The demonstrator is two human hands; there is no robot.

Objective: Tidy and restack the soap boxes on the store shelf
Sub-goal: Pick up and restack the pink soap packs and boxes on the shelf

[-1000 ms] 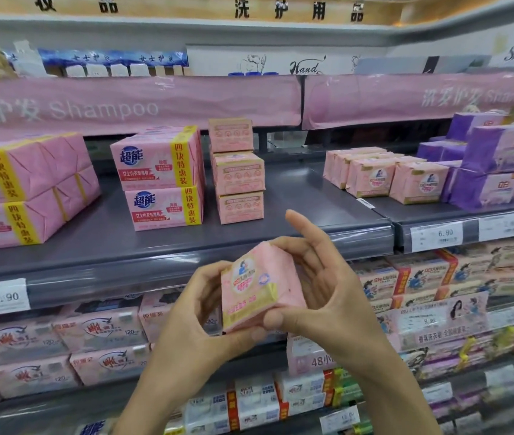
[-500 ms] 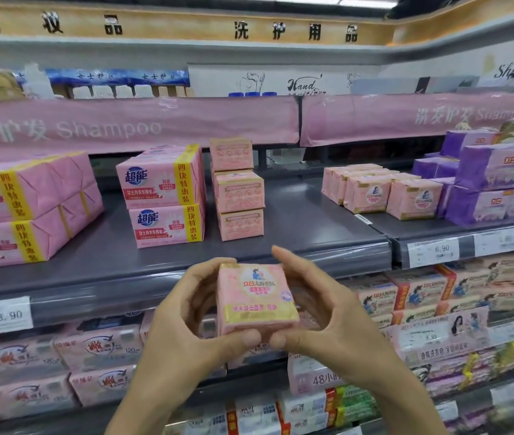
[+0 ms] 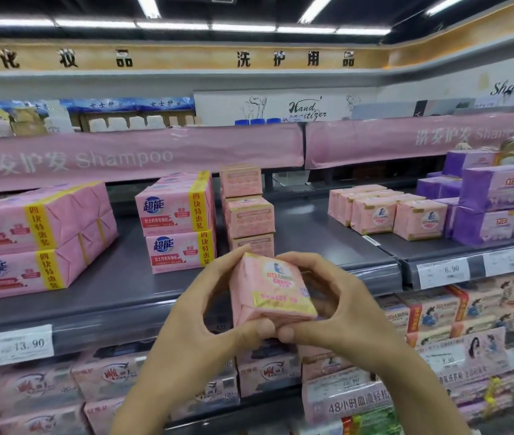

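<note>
A: Where's the pink soap box (image 3: pixel 273 288)?
B: In the air, tilted, before the grey shelf (image 3: pixel 123 296) and its stack of small pink boxes (image 3: pixel 246 211). Left hand (image 3: pixel 199 321) and right hand (image 3: pixel 343 312) both curl fingers (image 3: pixel 309 263) round it, thumbs underneath.

Our pink soap box (image 3: pixel 273 290) with its yellow band, pink four-packs (image 3: pixel 175 211) yellow-strapped, purple packs (image 3: pixel 494 189), grey shelf (image 3: pixel 312 233).
</note>
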